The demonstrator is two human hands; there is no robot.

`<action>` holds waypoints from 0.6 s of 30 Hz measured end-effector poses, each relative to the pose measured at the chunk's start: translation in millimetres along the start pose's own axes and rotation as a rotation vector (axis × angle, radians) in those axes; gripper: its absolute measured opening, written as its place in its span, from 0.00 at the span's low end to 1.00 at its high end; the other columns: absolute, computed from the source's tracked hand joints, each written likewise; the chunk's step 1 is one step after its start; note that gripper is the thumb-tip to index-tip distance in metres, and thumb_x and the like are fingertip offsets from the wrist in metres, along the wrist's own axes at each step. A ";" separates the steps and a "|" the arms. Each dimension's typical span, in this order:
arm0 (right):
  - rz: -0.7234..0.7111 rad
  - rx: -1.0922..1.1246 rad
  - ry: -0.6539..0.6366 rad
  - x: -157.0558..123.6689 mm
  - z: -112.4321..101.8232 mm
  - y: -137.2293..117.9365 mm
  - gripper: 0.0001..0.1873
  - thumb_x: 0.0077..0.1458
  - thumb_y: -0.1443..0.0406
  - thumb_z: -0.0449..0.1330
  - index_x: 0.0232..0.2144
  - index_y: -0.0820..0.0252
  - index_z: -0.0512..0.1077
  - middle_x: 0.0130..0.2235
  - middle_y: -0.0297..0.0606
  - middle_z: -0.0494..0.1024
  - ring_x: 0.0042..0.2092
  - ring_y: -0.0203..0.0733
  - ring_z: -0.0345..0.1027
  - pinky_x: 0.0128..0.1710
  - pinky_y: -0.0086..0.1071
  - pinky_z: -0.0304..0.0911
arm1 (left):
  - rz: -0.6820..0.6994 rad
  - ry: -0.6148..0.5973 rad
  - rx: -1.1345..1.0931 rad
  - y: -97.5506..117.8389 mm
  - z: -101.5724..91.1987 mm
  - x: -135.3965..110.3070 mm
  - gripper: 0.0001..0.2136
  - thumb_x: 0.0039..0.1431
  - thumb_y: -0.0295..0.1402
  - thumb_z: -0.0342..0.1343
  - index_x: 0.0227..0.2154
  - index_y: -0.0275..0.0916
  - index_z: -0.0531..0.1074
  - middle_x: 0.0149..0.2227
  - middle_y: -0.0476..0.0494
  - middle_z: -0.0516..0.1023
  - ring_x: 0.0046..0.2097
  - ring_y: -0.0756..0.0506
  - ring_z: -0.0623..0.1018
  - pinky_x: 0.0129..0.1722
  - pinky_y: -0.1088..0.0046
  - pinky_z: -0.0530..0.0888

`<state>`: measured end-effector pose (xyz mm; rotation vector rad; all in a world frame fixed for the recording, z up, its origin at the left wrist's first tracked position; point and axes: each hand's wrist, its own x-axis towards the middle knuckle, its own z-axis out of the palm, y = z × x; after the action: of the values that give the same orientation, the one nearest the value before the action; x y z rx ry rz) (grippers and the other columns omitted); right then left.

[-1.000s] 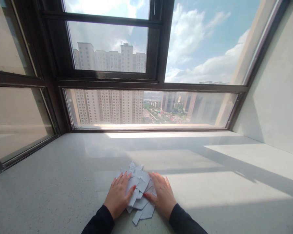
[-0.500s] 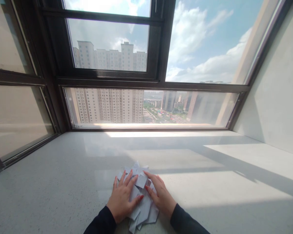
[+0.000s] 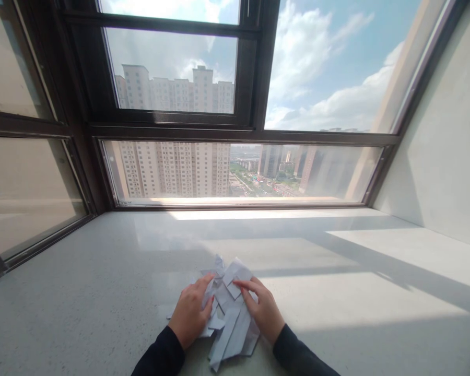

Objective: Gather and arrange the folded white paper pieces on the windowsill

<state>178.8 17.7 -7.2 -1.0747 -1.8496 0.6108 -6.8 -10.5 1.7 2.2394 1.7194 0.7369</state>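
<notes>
A loose heap of white paper strips (image 3: 229,313) lies on the pale stone window ledge (image 3: 102,292), near its front edge. My left hand (image 3: 190,310) curls round the heap's left side, fingers bent and pressed onto the strips. My right hand (image 3: 262,308) rests on the right side, its fingers curved over the top pieces. The two hands cup the pile between them. Dark sleeves cover both wrists. Some strips stick out toward me below the hands.
The ledge runs wide to the left and right, with a bright sunlit patch (image 3: 376,292) on the right. Dark-framed windows (image 3: 254,137) close off the far side and the left. A pale wall (image 3: 446,156) rises on the right.
Both hands have curled in and drawn the strips together; the pile has bunched up and shifted slightly to the right. The left fingers went from flat to bent.
</notes>
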 end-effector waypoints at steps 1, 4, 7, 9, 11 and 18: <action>0.039 0.012 0.055 1.4 -2.2 2.7 0.15 0.52 0.62 0.47 0.35 0.58 0.72 0.37 0.41 0.73 0.39 0.43 0.67 0.38 0.34 0.64 | -0.014 0.023 -0.012 -2.2 -0.7 1.0 0.21 0.52 0.29 0.42 0.51 0.40 0.60 0.51 0.42 0.67 0.52 0.46 0.65 0.51 0.67 0.61; 0.124 0.051 0.210 4.7 -9.5 8.0 0.18 0.53 0.59 0.46 0.38 0.60 0.70 0.36 0.43 0.73 0.37 0.43 0.67 0.34 0.34 0.65 | -0.086 0.096 -0.011 -6.5 -2.6 3.0 0.18 0.51 0.28 0.42 0.47 0.40 0.63 0.49 0.41 0.68 0.51 0.45 0.66 0.51 0.67 0.61; 0.151 0.105 0.336 5.3 -14.3 7.6 0.19 0.52 0.58 0.47 0.40 0.63 0.68 0.40 0.45 0.71 0.40 0.44 0.66 0.36 0.36 0.65 | -0.228 0.158 0.024 -6.2 -4.2 3.9 0.16 0.53 0.32 0.42 0.45 0.42 0.64 0.51 0.41 0.66 0.53 0.43 0.63 0.53 0.59 0.56; 0.155 0.152 0.400 4.8 -15.3 5.1 0.20 0.52 0.58 0.48 0.43 0.63 0.67 0.42 0.46 0.70 0.43 0.45 0.65 0.39 0.36 0.64 | -0.332 0.168 0.008 -4.6 -4.7 4.2 0.16 0.55 0.34 0.40 0.45 0.42 0.64 0.52 0.41 0.65 0.55 0.42 0.61 0.53 0.53 0.52; 0.144 0.213 0.446 4.4 -15.1 2.1 0.21 0.52 0.58 0.49 0.45 0.63 0.65 0.44 0.47 0.68 0.45 0.45 0.63 0.42 0.35 0.63 | -0.407 0.160 -0.066 -2.7 -4.1 4.0 0.16 0.56 0.36 0.38 0.46 0.42 0.63 0.53 0.41 0.64 0.56 0.41 0.58 0.53 0.50 0.48; 0.056 0.420 0.376 3.9 -8.0 -7.7 0.21 0.49 0.58 0.54 0.46 0.58 0.66 0.48 0.43 0.67 0.47 0.44 0.63 0.45 0.36 0.61 | -0.347 0.250 -0.715 2.9 1.1 3.8 0.24 0.56 0.47 0.33 0.51 0.40 0.57 0.55 0.40 0.60 0.57 0.43 0.57 0.55 0.61 0.54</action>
<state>181.5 17.1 4.2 -0.8888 -1.2983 0.7346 -3.0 -7.6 3.1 1.3787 1.5382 1.3203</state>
